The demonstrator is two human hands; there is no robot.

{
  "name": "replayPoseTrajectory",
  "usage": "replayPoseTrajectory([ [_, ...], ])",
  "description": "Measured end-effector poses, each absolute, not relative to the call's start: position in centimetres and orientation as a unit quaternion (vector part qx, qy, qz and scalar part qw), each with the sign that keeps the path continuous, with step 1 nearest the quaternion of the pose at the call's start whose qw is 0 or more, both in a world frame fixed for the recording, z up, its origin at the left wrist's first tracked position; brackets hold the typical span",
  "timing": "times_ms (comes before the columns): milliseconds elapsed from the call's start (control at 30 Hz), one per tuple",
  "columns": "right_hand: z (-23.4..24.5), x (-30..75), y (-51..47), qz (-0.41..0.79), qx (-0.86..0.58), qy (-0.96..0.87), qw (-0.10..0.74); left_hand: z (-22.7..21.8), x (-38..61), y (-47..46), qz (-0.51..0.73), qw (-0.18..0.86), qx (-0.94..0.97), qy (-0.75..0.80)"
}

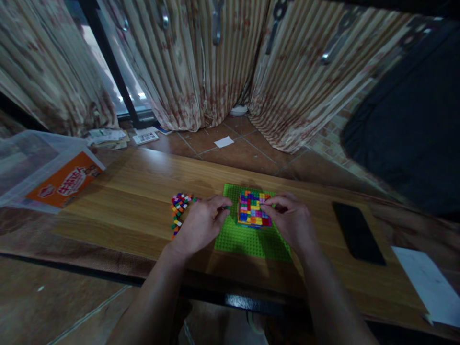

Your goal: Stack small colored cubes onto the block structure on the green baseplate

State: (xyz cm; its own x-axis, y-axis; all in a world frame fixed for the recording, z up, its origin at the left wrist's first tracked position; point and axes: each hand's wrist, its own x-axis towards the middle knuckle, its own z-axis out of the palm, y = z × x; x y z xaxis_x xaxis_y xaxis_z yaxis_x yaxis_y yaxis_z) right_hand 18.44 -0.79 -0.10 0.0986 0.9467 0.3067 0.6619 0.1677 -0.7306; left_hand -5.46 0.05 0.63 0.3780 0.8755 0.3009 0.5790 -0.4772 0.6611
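A green studded baseplate (pixel 247 239) lies on the wooden table (pixel 136 201). On its far half stands a square block of many-coloured small bricks (pixel 252 209). My left hand (pixel 201 223) rests at the plate's left edge, fingers curled, fingertips near the block's left side. My right hand (pixel 291 218) is at the block's right side, its fingers pinched at the top right corner of the block. Whether either hand holds a loose brick is hidden. A pile of loose coloured bricks (pixel 178 208) lies just left of my left hand.
A black phone (pixel 357 232) lies on the table to the right, with a white sheet of paper (pixel 427 282) at the right edge. A clear plastic bag with an orange label (pixel 61 179) sits at the far left. Curtains and tiled floor lie beyond the table.
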Motion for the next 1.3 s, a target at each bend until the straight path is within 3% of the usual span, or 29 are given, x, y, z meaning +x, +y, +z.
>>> replayPoseTrajectory([
  [700, 0.9, 18.1, -1.2, 0.11, -0.603, -0.704, 0.358, 0.5, -5.3, 0.1, 0.32, 0.212, 0.808, 0.447],
  [1300, 1.0, 16.8, -1.5, 0.056, -0.623, -0.708, 0.329, 0.3, -3.7, -0.4, 0.275, 0.254, 0.819, 0.436],
])
